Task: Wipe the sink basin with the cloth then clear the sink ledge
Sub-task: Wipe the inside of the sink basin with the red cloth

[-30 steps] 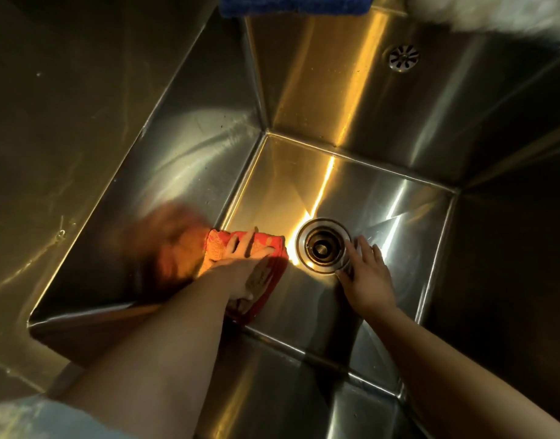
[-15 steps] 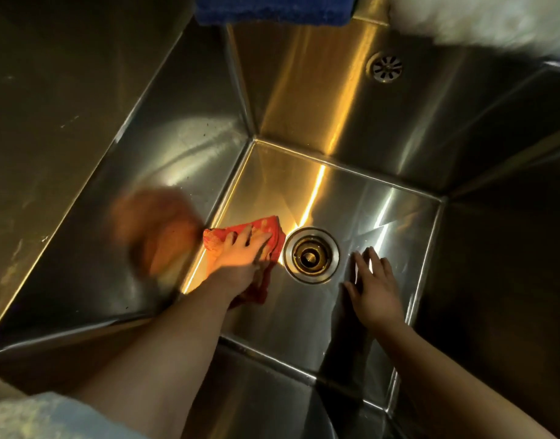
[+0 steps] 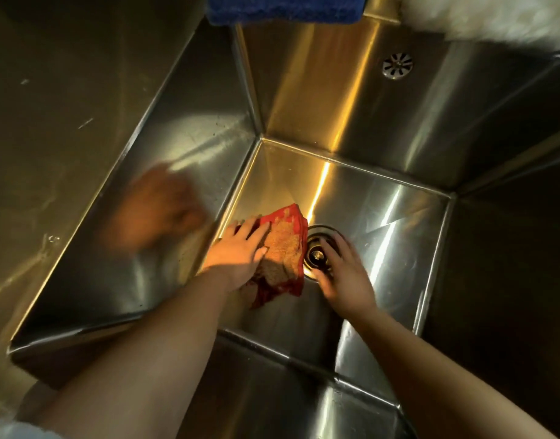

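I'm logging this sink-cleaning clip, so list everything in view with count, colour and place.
stainless steel sink basin: one, silver, fills most of the view
round metal drain: one, dark steel, in the basin floor
round slotted overflow grille: one, silver, high on the far wall
red and orange terry cloth: one, on the basin floor, just left of the drain
blue textured pad or cloth: one, blue, far ledge at the top edge
white fluffy item: one, white, top right, blurred
steel counter: one, dull silver, left of the basin
left hand: one, pressing on the cloth
right hand: one, fingers spread at the drain
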Tool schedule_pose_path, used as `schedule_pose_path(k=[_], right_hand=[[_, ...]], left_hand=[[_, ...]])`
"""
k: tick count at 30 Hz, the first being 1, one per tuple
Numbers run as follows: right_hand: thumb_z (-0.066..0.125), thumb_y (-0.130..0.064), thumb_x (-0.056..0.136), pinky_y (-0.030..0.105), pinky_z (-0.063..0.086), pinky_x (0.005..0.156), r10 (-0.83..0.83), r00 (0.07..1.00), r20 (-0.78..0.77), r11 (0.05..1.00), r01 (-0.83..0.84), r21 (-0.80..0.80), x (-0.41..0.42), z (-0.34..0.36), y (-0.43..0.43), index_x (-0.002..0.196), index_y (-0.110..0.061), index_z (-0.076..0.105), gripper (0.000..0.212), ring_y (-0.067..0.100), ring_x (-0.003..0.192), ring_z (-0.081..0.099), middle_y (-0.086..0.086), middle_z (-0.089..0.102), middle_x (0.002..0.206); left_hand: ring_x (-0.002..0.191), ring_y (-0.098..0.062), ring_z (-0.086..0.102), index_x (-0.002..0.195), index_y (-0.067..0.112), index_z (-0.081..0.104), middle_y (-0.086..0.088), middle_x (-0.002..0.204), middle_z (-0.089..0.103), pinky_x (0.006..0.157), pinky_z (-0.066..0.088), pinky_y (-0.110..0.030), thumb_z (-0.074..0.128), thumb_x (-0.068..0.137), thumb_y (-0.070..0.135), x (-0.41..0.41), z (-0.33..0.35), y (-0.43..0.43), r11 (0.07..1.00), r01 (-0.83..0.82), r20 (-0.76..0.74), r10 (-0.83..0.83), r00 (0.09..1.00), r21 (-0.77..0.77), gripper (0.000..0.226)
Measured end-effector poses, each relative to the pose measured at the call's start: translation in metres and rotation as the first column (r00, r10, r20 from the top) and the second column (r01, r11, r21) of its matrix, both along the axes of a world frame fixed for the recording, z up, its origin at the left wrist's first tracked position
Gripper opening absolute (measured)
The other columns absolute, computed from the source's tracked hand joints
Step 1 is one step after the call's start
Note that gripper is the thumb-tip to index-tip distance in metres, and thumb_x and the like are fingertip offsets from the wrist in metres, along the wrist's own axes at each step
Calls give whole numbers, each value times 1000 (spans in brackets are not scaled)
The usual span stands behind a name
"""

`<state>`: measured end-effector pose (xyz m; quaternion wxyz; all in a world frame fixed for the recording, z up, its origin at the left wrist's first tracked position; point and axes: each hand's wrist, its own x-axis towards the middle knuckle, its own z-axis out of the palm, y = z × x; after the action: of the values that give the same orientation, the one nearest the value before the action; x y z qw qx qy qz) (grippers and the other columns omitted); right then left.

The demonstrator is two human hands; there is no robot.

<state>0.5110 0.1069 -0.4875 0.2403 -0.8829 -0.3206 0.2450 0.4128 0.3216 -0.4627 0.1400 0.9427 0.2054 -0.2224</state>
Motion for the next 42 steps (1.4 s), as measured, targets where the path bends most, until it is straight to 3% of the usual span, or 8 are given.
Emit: schedule_pose_path(k=[4, 9, 12, 19, 24, 27, 33, 42], right_hand=[[61, -40, 85, 45, 27, 112, 133, 991, 29, 987, -135, 84, -20, 2, 51, 142, -19, 38, 66, 30, 142, 20, 9, 27, 153], [53, -56, 80, 43, 20, 115, 183, 983, -20, 982, -184, -41, -26, -6, 80, 148, -31, 19, 79, 25, 144, 3, 2, 9, 158], [55, -59, 76, 46, 24, 113, 236, 968, -82, 958, -246, -147, -28, -8, 81, 145, -34, 25, 78, 27, 143, 0, -1, 6, 158], [71, -41, 61, 41, 44, 91, 396, 915, -73, 907, -403, -122, -35, 1, 51, 129, -27, 48, 73, 28, 124, 29, 1, 34, 138], [63, -46, 62, 38, 46, 83, 421, 907, -5, 897, -417, -145, -43, -3, 5, 117, -22, 52, 61, 30, 120, 35, 0, 36, 135], [52, -60, 62, 46, 37, 91, 402, 914, 64, 907, -388, -161, -47, -1, 5, 120, -26, 49, 67, 32, 126, 31, 2, 34, 139], [55, -67, 70, 61, 15, 104, 511, 859, 30, 845, -495, -201, -57, -9, 26, 140, -43, 28, 78, 27, 137, -5, -2, 9, 155], [50, -68, 75, 58, 25, 98, 522, 853, -16, 834, -515, -200, -64, -11, -4, 137, -40, 38, 69, 29, 139, 5, 0, 18, 154]], left_hand=[[144, -31, 4, 149, 38, 5, 10, 158, 3, 112, 26, -51, 34, 98, 41, -21, 3, 19, 998, 17, -55, -13, 998, 58, 58], [145, -28, 4, 149, 36, 6, 8, 158, 7, 112, 23, -47, 36, 98, 39, -35, -3, 28, 996, -11, -47, 15, 999, 90, 60], [145, -28, 6, 149, 35, 8, 6, 158, 9, 111, 24, -44, 36, 98, 38, -36, -7, 28, 994, -34, -27, 37, 999, 101, 59], [145, -25, 7, 149, 40, -2, 7, 159, -1, 110, 24, -50, 46, 94, 26, -33, -11, 22, 999, 14, -234, -20, 972, -29, 73], [145, -31, -4, 148, 40, -3, 1, 157, -19, 111, 25, -50, 64, 81, 53, -28, -9, 13, 997, 27, -397, -54, 916, -74, 96], [145, -31, -6, 148, 40, -4, 0, 156, -21, 112, 24, -52, 69, 75, 55, -26, -9, 12, 997, 17, -406, -47, 913, -78, 105], [145, -29, -3, 149, 39, 2, 1, 157, -16, 113, 24, -50, 74, 73, 49, -26, -9, 18, 994, 13, -389, -52, 920, -104, 104], [145, -29, -1, 148, 43, 5, 4, 157, -15, 114, 19, -47, 53, 90, 51, -27, -14, 18, 996, 11, -365, -41, 930, -84, 76]])
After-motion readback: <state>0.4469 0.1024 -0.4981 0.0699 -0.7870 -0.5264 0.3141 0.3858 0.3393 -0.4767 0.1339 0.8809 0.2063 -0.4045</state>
